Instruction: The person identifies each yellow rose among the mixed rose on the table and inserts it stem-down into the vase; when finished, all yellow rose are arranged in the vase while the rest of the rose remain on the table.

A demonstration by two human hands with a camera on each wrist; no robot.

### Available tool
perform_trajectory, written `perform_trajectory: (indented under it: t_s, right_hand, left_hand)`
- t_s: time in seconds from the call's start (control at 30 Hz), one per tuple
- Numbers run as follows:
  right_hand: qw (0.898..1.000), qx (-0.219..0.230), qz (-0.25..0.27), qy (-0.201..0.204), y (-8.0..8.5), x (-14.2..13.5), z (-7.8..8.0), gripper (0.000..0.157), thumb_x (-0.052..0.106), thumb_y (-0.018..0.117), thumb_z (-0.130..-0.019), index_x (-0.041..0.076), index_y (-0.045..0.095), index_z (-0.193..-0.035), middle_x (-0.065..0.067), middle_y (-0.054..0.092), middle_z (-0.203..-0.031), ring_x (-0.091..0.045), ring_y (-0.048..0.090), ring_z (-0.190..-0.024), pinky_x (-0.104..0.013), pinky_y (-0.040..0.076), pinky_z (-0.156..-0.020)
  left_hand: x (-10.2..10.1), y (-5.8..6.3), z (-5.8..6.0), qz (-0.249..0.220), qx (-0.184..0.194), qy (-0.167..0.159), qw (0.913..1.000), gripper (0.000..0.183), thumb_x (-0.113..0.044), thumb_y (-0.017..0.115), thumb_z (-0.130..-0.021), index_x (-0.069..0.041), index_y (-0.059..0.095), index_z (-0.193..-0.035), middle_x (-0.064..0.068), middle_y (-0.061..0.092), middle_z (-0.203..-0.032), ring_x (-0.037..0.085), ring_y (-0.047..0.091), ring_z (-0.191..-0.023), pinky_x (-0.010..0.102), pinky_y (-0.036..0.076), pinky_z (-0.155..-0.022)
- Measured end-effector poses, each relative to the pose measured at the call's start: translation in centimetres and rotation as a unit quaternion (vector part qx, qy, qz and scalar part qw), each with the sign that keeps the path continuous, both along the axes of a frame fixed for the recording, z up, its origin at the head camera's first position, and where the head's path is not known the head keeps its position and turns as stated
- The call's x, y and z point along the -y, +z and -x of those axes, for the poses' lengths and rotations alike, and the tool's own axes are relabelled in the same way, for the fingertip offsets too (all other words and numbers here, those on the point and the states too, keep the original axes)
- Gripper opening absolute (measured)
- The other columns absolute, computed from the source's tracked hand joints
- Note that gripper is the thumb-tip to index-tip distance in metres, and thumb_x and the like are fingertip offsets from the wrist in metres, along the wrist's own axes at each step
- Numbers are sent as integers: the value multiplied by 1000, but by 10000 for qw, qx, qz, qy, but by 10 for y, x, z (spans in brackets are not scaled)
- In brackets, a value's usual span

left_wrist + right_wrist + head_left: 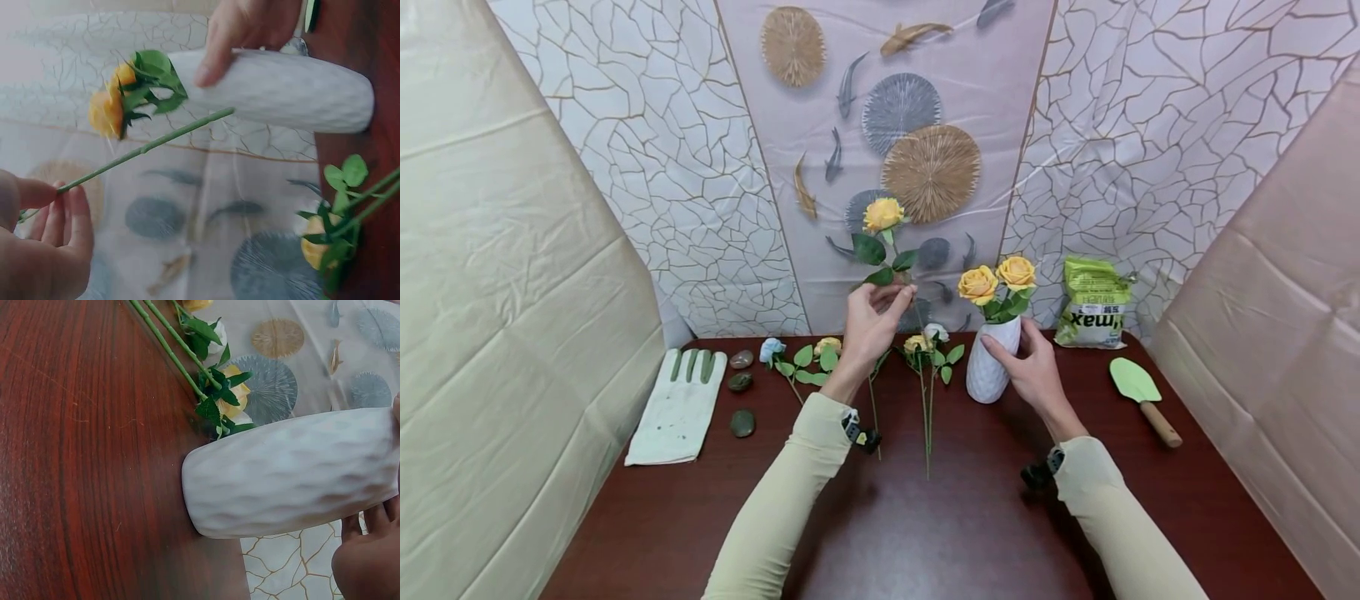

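My left hand [875, 321] pinches the green stem [147, 149] of a yellow rose [883, 214], raised above the table with its bloom up. The stem's cut end points down beside the vase in the left wrist view. My right hand [1033, 371] grips a white textured vase [988, 371] near its top, thumb on the near side. The vase leans slightly, its base at the table. Two yellow roses [997, 279] with green leaves stand in its mouth. In the right wrist view the vase [294, 472] fills the middle, and only part of the right hand [369, 556] shows.
Along the back lie a blue flower [771, 350] and several yellow and white roses [917, 343], stems toward me. At left are a white glove [673, 412] and three dark stones [742, 423]. A green bag [1092, 304] and a trowel [1142, 396] are at right.
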State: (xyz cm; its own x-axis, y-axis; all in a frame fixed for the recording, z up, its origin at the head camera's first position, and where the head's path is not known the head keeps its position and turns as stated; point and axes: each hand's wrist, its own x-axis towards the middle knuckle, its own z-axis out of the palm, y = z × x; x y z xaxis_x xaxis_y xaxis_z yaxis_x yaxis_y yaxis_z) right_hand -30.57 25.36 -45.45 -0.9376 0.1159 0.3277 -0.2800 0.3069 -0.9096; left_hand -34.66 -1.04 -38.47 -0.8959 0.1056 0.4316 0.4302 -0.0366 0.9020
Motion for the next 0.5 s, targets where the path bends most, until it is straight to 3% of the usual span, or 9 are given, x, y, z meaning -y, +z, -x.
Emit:
perform_trajectory:
  t_s: [0.13, 0.27, 0.5]
  right_hand:
    - [10000, -48, -29, -9, 0, 0, 0, 59, 35, 75, -92, 22, 52, -144, -8, 66, -129, -9, 63, -109, -23, 55, -85]
    - [10000, -18, -30, -14, -1, 0, -1, 60, 36, 74, -92, 23, 51, -145, -7, 65, -130, -8, 63, -110, -22, 55, -86]
    - [10000, 44, 36, 3, -2, -1, -2, 60, 37, 74, -92, 24, 50, -145, -6, 64, -133, -9, 62, -112, -20, 55, -85]
  left_hand:
    - [-14, 18, -2, -487, -513, -7, 9975, 21, -14, 65, -99, -2, 68, -117, 19, 74, -113, 35, 70, -108, 42, 58, -95]
    - [-24, 30, -5, -1046, -723, -129, 9918, 21, -4, 63, -98, 4, 64, -118, 29, 71, -114, 40, 69, -106, 46, 60, -90]
    - [-39, 33, 2, -1848, -716, -227, 9799, 18, -6, 66, -97, -3, 68, -115, 29, 70, -113, 22, 72, -100, 45, 61, -89]
